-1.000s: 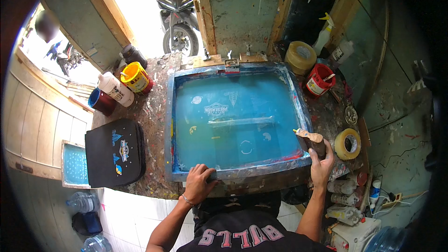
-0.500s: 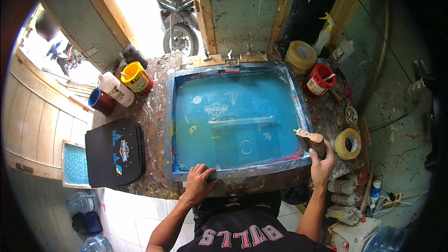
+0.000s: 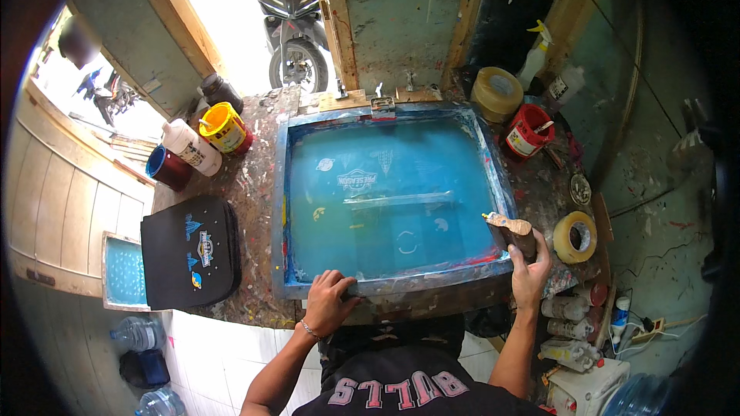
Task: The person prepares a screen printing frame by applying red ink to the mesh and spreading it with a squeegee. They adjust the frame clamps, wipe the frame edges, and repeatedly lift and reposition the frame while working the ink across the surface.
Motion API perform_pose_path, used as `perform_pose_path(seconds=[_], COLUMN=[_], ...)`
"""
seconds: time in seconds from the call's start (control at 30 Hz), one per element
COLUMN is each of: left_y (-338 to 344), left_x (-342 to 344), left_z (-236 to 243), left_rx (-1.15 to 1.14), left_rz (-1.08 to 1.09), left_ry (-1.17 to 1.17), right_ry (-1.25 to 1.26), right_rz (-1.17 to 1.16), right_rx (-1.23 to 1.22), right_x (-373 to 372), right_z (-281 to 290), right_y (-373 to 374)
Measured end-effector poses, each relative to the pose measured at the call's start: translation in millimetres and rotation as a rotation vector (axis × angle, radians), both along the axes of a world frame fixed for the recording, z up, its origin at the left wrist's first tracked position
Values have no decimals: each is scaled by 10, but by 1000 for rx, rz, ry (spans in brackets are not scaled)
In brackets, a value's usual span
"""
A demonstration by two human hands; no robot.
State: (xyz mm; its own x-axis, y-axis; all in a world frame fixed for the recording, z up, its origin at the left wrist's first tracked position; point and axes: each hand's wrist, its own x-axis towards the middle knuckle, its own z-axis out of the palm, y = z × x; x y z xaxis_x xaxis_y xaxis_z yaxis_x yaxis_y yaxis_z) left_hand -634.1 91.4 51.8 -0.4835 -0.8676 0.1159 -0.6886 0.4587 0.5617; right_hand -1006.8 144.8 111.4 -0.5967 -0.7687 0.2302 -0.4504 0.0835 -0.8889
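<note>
A screen-printing frame with blue, paint-stained edges lies flat on the workbench before me. Its blue-green mesh carries small pale designs and a long whitish strip across the middle. My left hand is closed over the frame's near edge, left of centre, with the thumb toward the right. In my right hand is a squeegee with a worn wooden top, held upright at the frame's near right corner. The fingers on its far side are partly hidden. A clamp sits at the frame's far edge.
Black fabric pieces with printed designs lie stacked at left. Beyond them stand a yellow tub, a white bottle and a dark pot. At right are a red tub and tape rolls. Bottles stand below.
</note>
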Motion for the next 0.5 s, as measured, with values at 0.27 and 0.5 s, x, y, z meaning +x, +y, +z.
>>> perform_pose_path(seconds=[0.27,0.5], left_y=[-4,-10], left_x=[29,16], left_z=[-16,-35], left_rx=[-3,3], left_rz=[-3,2], left_ry=[18,11], right_ry=[10,-36], right_rz=[-14,-7], right_rx=[-1,-39], right_x=[-20,-23], right_z=[-9,-5], right_y=[16,34])
